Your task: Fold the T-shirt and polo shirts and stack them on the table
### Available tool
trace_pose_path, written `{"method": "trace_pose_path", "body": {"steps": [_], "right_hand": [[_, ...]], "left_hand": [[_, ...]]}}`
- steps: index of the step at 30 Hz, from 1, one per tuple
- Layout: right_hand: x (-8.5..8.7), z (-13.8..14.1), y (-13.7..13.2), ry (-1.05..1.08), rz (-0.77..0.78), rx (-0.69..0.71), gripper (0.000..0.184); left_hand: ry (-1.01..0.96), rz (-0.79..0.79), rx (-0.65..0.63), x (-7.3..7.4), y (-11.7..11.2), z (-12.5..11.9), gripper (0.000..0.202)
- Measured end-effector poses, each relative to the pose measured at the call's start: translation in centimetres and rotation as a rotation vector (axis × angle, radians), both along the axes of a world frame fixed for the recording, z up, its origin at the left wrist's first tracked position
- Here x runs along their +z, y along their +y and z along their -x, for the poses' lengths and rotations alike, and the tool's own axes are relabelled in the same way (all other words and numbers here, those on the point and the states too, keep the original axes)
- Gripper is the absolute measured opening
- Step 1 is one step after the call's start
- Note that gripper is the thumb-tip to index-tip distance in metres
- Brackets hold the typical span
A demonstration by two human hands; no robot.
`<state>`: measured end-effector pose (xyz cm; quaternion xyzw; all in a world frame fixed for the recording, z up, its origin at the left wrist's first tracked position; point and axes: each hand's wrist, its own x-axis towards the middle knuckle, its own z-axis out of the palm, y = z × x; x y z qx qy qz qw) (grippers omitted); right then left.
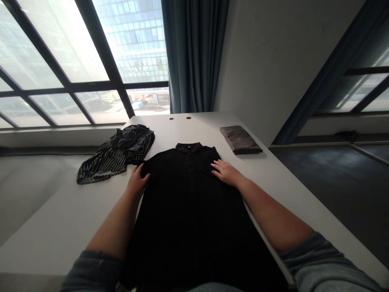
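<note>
A black polo shirt (190, 211) lies spread out front side up on the white table, its collar pointing away from me and its hem close to my body. My left hand (138, 178) rests at the left sleeve, with thumb and forefinger apart on the cloth; its other fingers are partly hidden. On the right sleeve, my right hand (225, 172) lies flat with its fingers stretched toward the chest. That sleeve appears turned in over the shirt's body.
A crumpled black garment with pale stripes (117, 152) lies at the table's left edge. A folded dark grey-brown cloth (240, 140) sits at the back right. Two round inserts, one the cable hole (189, 118), mark the far end of the white table (209, 125). Behind hangs a blue curtain (194, 56).
</note>
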<state>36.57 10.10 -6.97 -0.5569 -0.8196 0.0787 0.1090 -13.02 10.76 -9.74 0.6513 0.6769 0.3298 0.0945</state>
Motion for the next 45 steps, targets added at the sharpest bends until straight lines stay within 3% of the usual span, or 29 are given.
{"method": "trace_pose_path", "body": {"steps": [5,10,14,16,20,22,24,28,32,35,39,45], "right_hand": [[-1.3,-1.1,2.4,-0.055,0.100,-0.069,0.063],[-2.2,-1.2,2.1,0.059,0.071,-0.091,0.059],[-0.9,-3.7,1.5,0.339,-0.118,-0.190,0.052],[0.1,-5.3,0.9,0.376,-0.215,-0.247,0.046],[0.9,-6.6,-2.2,0.272,-0.156,-0.217,0.029],[0.6,-6.1,-4.0,0.220,-0.105,-0.186,0.031],[0.1,-5.2,-5.2,0.188,-0.090,-0.188,0.033],[0.1,-4.0,-5.8,0.230,-0.045,-0.168,0.032],[0.5,-4.0,-5.5,0.310,-0.013,-0.110,0.039],[0.7,-4.1,-5.4,0.331,-0.008,-0.144,0.033],[1.5,-4.3,-5.4,0.319,-0.023,-0.104,0.027],[3.4,-4.8,-6.0,0.143,-0.088,-0.233,0.022]], "left_hand": [[-0.017,0.012,0.000,-0.1,0.0,-0.1,0.075],[-0.002,-0.017,0.031,-0.4,-0.1,-0.1,0.068],[0.026,-0.070,0.076,-0.2,-0.3,-0.1,0.055],[0.056,-0.093,0.109,0.4,-0.7,-0.3,0.049],[0.184,-0.168,0.193,2.7,-1.7,-2.1,0.042],[0.256,-0.185,0.136,4.3,-1.7,-4.2,0.039],[0.298,-0.134,-0.017,6.0,-1.0,-7.5,0.037],[0.307,0.081,-0.352,8.0,2.5,-17.7,0.033],[0.317,0.212,-0.424,7.7,7.0,-28.8,0.047],[0.287,0.293,-0.367,6.6,10.2,-34.7,0.061],[0.272,0.327,-0.331,5.0,13.6,-38.2,0.055],[0.281,0.249,-0.393,3.1,16.3,-38.1,0.045]]}}
